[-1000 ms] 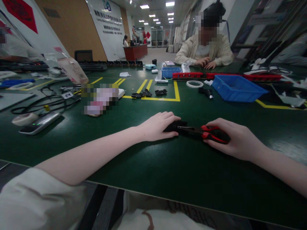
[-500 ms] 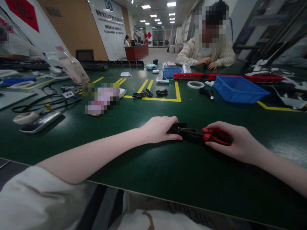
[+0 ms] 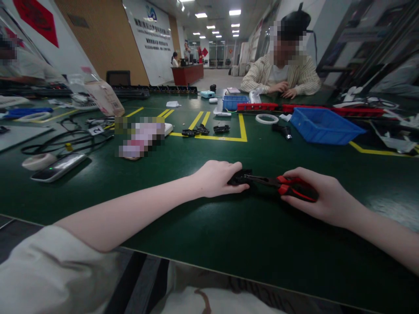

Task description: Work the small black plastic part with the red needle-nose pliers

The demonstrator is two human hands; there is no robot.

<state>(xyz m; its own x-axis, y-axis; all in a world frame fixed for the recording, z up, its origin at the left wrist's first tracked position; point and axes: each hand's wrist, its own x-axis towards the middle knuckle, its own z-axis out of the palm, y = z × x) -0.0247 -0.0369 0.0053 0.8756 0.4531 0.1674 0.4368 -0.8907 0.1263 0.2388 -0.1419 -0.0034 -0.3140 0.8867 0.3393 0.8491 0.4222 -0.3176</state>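
My left hand (image 3: 218,178) is closed around a small black part (image 3: 240,176) low over the green table (image 3: 209,235). Most of that part is hidden by the fingers, so its kind cannot be made out. In my right hand (image 3: 319,194) is a pair of long-nose pliers (image 3: 283,185) with red and black handles. Their narrow jaws point left and meet the right end of the black part. Whether the jaw tips grip it is too small to tell. Beyond my hands lie several similar black pieces (image 3: 221,129) near yellow tape lines.
A blue bin (image 3: 327,126) stands at the right, with a black object (image 3: 282,131) beside it and a white ring (image 3: 266,118) nearby. A phone (image 3: 142,139), a white device (image 3: 59,168) and black cables (image 3: 46,137) lie left. A person (image 3: 281,74) sits across the table.
The pliers' jaws have shifted very slightly at the black part. Both hands keep their holds, and the whole view has moved a little.
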